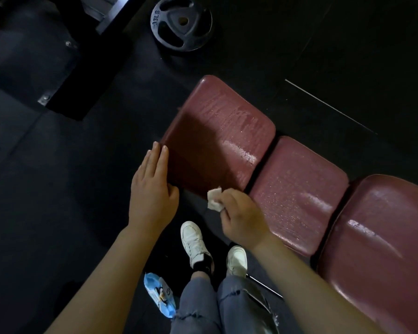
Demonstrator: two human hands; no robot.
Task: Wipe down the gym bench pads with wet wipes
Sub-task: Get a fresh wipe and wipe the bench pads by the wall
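Here we wipe the end pad's near edge.
Our right hand (241,213) pinches the wet wipe (214,198) at the end pad (217,131)'s near corner; left hand (152,189) rests flat. We'd best press firmly, overlapping strokes.

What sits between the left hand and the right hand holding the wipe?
In the head view, only the near corner of the end bench pad and dark floor lie between the left hand and the right hand gripping the wet wipe.

head-worn view, steeply down, close
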